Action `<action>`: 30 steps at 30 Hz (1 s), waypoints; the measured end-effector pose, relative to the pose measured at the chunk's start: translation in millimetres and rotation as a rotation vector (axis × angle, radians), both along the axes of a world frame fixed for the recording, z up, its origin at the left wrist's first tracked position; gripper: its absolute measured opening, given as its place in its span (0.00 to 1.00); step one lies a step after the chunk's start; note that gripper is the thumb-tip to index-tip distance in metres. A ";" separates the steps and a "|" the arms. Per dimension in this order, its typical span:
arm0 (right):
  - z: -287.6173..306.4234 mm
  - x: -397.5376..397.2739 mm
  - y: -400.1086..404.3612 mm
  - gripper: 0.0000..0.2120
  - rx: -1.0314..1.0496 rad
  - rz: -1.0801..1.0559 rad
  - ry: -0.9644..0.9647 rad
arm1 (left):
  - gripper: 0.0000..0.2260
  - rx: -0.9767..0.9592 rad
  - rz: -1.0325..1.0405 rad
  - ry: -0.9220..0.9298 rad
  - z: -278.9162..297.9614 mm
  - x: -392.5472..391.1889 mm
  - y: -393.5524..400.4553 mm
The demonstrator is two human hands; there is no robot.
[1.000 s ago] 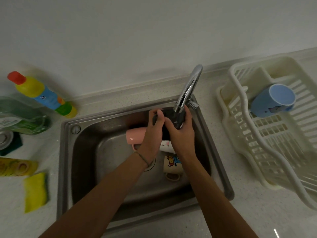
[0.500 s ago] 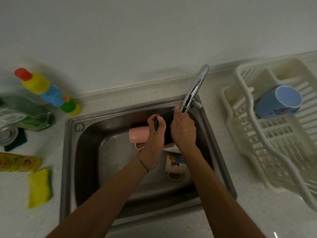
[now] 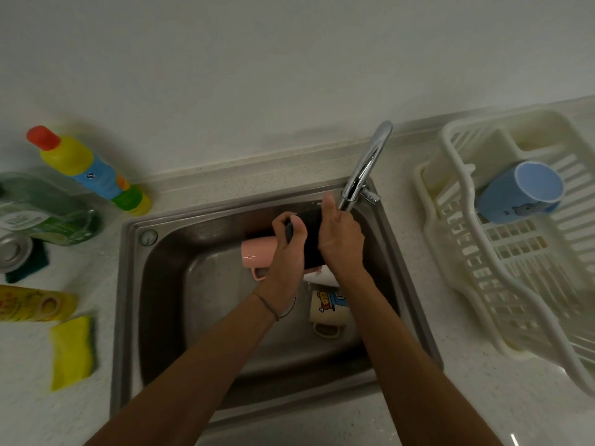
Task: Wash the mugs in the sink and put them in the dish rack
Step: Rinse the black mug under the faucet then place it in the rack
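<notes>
Under the chrome tap point(image 3: 365, 165) both my hands hold a black mug point(image 3: 309, 239) above the steel sink point(image 3: 128, 300). My left hand point(image 3: 288, 252) grips its left end with curled fingers. My right hand point(image 3: 341, 239) wraps over its right side, close to the spout. A pink mug point(image 3: 257, 252) lies on its side in the basin behind my left hand. A cream mug with a cartoon print point(image 3: 328, 310) lies between my forearms, and a white piece point(image 3: 322, 276) shows just above it. A blue mug point(image 3: 521, 194) lies in the white dish rack point(image 3: 483, 284).
Left of the sink on the counter stand a yellow bottle with a red cap point(image 3: 87, 169), a green bottle point(image 3: 48, 217), a yellow tube point(image 3: 35, 304), a yellow sponge point(image 3: 72, 352) and a metal strainer point(image 3: 14, 252). A wall rises behind the tap.
My right hand has slid up over the black mug toward the spout, and the mug has turned between my hands. The view has shifted slightly left.
</notes>
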State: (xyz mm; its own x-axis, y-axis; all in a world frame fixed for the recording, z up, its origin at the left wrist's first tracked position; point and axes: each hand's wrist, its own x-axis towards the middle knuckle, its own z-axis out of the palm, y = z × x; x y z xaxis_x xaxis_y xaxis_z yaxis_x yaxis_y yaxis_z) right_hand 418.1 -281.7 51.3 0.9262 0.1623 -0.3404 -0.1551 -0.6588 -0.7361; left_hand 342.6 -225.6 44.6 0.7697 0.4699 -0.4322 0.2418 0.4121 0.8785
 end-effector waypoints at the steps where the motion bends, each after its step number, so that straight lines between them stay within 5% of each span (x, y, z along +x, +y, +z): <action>1: -0.6 -6.7 -0.4 0.22 -0.084 0.095 -0.167 | 0.09 -0.014 0.031 0.002 0.6 1.4 -1.7; 4: -6.1 -26.2 -2.3 0.18 -0.080 0.181 -0.421 | 0.07 -0.046 0.092 -0.013 2.4 2.0 -0.9; 8: 2.7 -1.6 -6.1 0.20 0.184 -0.034 0.141 | 0.13 -0.097 0.048 -0.021 10.2 -5.1 5.8; 10: 2.4 10.4 -9.6 0.18 0.194 -0.086 0.276 | 0.16 -0.065 0.064 -0.001 9.1 -3.6 5.6; 16: 3.0 -34.0 -0.7 0.24 -0.029 0.133 -0.331 | 0.03 -0.019 0.075 -0.023 2.6 2.6 1.1; 22: -6.7 1.0 -11.9 0.15 0.390 -0.146 0.321 | 0.19 -0.033 0.016 -0.013 6.8 -5.2 4.5; 27: -1.7 -34.4 -5.0 0.24 0.062 0.003 -0.197 | 0.07 0.034 0.021 -0.047 4.9 -0.2 -3.2; 30: -3.4 -30.6 -7.0 0.20 0.210 -0.049 -0.143 | 0.10 -0.098 0.056 -0.052 8.7 -3.5 2.3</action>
